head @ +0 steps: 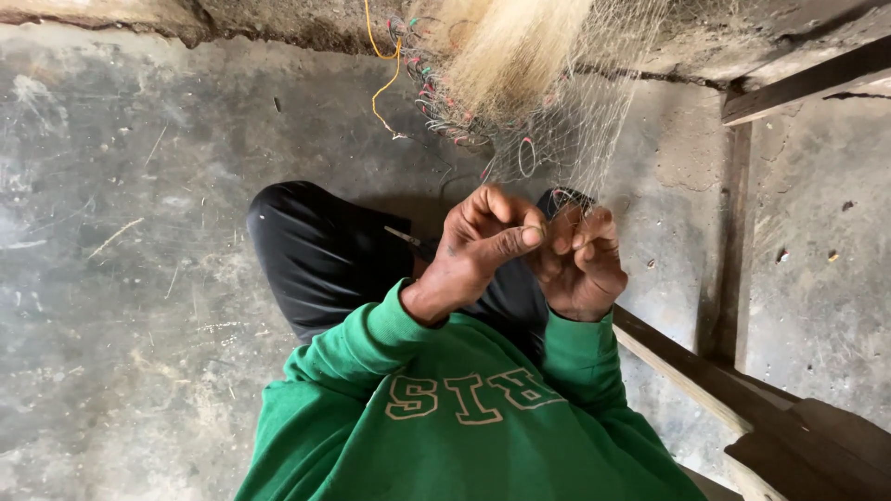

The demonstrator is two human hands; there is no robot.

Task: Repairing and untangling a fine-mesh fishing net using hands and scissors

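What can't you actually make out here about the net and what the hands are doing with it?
- Head view: whether the left hand and right hand pinch a tool or only net; curled fingers hide it.
- The fine net mesh at the hands: too thin to trace.
- The pale bundle of netting: cut off by the top edge.
- The yellow cord: upper end leaves the frame.

the floor [139, 278] is bare grey concrete, rough and stained, with pale scratches and some thin straw pieces on it. a heap of fine fishing net [520, 83] with small coloured rings lies on it near the wall, with a yellow cord [380, 88] beside. dark wooden planks [724, 380] rest at the right side.
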